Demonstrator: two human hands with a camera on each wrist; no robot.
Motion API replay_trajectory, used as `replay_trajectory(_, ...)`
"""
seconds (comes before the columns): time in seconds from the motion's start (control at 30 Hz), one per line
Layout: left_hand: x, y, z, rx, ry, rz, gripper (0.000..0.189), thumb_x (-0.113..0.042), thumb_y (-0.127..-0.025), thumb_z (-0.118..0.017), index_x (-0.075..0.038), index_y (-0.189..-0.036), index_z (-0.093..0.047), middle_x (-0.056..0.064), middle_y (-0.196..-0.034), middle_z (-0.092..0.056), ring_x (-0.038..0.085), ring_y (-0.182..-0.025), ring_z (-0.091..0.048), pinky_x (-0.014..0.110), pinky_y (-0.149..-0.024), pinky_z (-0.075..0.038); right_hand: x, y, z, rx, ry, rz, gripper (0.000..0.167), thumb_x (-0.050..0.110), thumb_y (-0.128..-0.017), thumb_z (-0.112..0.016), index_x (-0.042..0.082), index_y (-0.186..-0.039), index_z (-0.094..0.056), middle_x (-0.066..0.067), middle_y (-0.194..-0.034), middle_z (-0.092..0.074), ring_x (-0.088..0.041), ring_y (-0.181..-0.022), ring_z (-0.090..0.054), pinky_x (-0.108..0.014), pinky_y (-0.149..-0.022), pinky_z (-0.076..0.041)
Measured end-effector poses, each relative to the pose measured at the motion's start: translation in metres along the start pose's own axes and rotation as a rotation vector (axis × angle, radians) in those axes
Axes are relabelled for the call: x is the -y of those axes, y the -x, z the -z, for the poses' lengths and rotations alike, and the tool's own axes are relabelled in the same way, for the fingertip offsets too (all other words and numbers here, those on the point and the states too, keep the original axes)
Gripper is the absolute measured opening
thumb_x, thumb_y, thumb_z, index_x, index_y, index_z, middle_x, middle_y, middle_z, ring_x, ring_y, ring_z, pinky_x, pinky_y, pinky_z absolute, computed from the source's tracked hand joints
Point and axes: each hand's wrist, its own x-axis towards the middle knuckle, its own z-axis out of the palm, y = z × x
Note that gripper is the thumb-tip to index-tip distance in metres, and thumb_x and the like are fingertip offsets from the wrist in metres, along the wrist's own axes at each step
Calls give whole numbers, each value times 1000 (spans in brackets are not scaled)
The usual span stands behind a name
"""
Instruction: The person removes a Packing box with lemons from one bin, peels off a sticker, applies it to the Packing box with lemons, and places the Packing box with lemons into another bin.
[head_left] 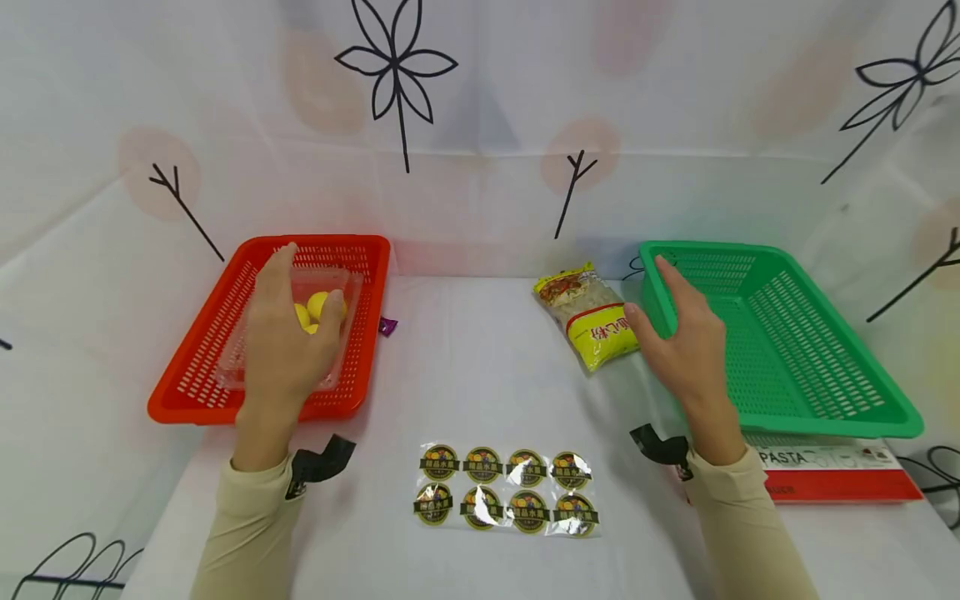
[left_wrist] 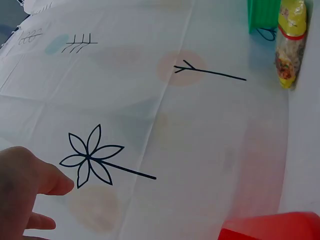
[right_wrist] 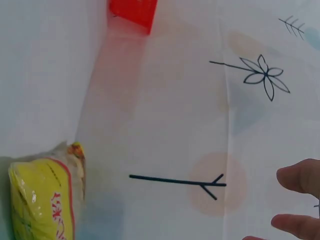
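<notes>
My left hand (head_left: 288,342) hovers over the red basket (head_left: 369,333), fingers relaxed and holding nothing. Inside that basket is a clear plastic tray (head_left: 231,358) with several yellow fruits (head_left: 318,305), partly hidden behind the hand. At the right, my right hand (head_left: 688,354) is raised by the left rim of the green basket (head_left: 780,333), thumb and fingers spread apart, also holding nothing. Just left of its thumb lies a yellow bag of pasta (head_left: 588,317). Both wrist views show loose fingers (left_wrist: 52,179) (right_wrist: 302,177) against the white backdrop.
A clear sheet of round fruit stickers (head_left: 506,490) lies at the front middle of the table. Under the green basket's front edge is a red and white pasta box (head_left: 840,479). A small purple wrapped piece (head_left: 387,326) lies beside the red basket. A patterned cloth (head_left: 480,100) rises behind.
</notes>
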Motion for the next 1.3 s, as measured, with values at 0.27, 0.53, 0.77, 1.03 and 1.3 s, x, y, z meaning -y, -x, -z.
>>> replay_trajectory(0.27, 17, 14, 23, -27, 8, 100, 72, -28, -94, -69, -6, -157, -40, 16, -153, -49, 37, -134, -50, 65, -102, -46, 12, -1, -10, 4, -60, 41, 58, 11, -93, -73, 12, -149, -58, -11, -142, -62, -37, -123, -62, -59, -91, -53)
replay_trajectory(0.53, 44, 41, 40, -62, -47, 220, 67, -20, -95, -69, -4, -155, -43, 20, -150, -51, 41, -134, -50, 66, -104, -44, 26, -4, -27, 44, -102, 115, 54, 5, -92, -74, 9, -145, -62, -14, -132, -68, -33, -113, -67, -53, -87, -57)
replay_trajectory(0.77, 70, 62, 47, -109, -166, 332, 64, -18, -95, -66, 4, -150, -42, 28, -148, -46, 47, -131, -45, 69, -104, -40, 39, -8, -42, 87, -142, 184, 53, 7, -92, -74, 6, -144, -62, -12, -138, -65, -32, -115, -66, -50, -82, -58)
replay_trajectory(1.03, 93, 92, 49, -83, -300, 469, 69, -22, -94, -60, 12, -148, -32, 35, -150, -30, 49, -143, -23, 74, -106, -24, 49, -8, -52, 155, -170, 200, 53, 12, -94, -73, 10, -146, -61, -10, -140, -64, -30, -112, -66, -47, -79, -58)
replay_trajectory(1.3, 101, 97, 43, -47, -243, 684, 78, -31, -98, -53, 10, -154, -18, 35, -155, -14, 56, -137, -25, 74, -104, -34, 53, -12, -63, 185, -291, 193, 55, 10, -95, -73, 10, -148, -59, -11, -136, -67, -25, -112, -67, -53, -82, -60)
